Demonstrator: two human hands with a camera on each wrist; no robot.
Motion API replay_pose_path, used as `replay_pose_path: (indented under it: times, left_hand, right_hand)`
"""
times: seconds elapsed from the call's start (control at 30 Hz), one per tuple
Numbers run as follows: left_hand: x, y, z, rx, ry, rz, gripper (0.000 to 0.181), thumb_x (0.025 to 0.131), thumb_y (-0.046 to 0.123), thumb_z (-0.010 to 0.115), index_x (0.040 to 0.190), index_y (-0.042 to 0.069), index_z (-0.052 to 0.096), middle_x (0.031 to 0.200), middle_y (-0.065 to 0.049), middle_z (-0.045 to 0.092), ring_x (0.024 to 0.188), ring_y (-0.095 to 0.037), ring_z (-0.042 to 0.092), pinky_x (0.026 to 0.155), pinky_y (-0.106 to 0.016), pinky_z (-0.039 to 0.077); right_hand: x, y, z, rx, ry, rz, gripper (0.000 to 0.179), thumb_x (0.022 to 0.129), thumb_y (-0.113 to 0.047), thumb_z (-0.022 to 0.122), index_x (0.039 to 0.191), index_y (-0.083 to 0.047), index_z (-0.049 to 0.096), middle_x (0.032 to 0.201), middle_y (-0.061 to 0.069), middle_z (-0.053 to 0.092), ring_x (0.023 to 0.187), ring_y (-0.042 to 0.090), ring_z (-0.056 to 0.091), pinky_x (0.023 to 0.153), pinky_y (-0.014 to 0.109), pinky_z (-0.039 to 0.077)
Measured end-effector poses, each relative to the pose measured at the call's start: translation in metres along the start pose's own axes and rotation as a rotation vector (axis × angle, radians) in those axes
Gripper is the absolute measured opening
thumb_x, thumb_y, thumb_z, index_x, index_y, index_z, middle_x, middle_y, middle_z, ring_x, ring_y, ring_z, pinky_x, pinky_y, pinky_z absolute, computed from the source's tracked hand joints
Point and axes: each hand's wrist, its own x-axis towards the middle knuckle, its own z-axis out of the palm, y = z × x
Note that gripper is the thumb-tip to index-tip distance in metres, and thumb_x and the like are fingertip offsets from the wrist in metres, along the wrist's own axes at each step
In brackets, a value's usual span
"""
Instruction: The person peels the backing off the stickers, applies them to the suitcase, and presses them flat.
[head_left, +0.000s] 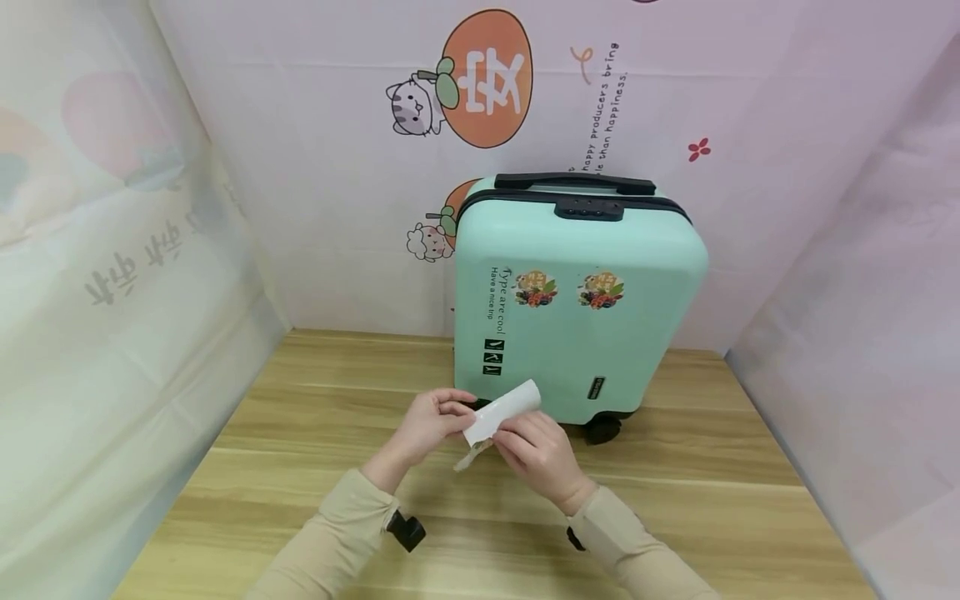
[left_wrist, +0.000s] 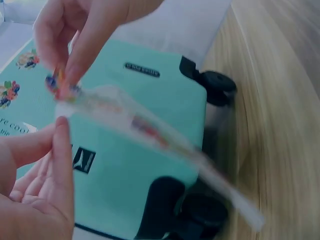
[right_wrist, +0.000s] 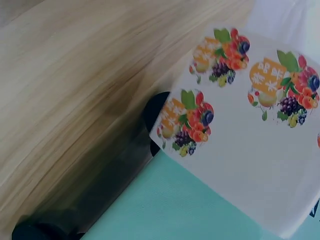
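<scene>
A white sheet of fruit stickers [head_left: 510, 407] is held curled over in front of the suitcase, its printed side showing in the right wrist view [right_wrist: 240, 160]. My left hand [head_left: 431, 427] pinches the sheet's left end between thumb and fingers. Close beside it my right hand [head_left: 542, 457] pinches a colourful fruit sticker [left_wrist: 59, 90] at the sheet's edge; whether it is fully off the sheet I cannot tell. A thin pale strip [head_left: 472, 456] hangs below the fingers. Upright behind stands a mint-green suitcase [head_left: 555, 350], bearing two fruit stickers [head_left: 536, 289] side by side.
The suitcase has a black top handle [head_left: 576, 183] and black wheels [head_left: 602, 429] that rest on the wooden table [head_left: 360, 375]. Printed white cloth [head_left: 315, 150] hangs behind the table and along both sides.
</scene>
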Motion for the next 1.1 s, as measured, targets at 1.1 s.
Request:
replay_pose_path:
  times: [1.1]
  left_hand:
    - [-0.007, -0.098, -0.058, 0.174, 0.225, -0.213, 0.026, 0.082, -0.013, 0.060, 0.107, -0.015, 0.056, 0.085, -0.016, 0.060, 0.066, -0.013, 0.058, 0.061, -0.025, 0.056]
  right_hand:
    - [0.012, 0.011, -0.033, 0.894, -0.103, 1.299, 0.036, 0.102, -0.024, 0.041, 0.109, 0.006, 0.060, 0.104, 0.010, 0.061, 0.091, 0.010, 0.060, 0.086, 0.026, 0.052]
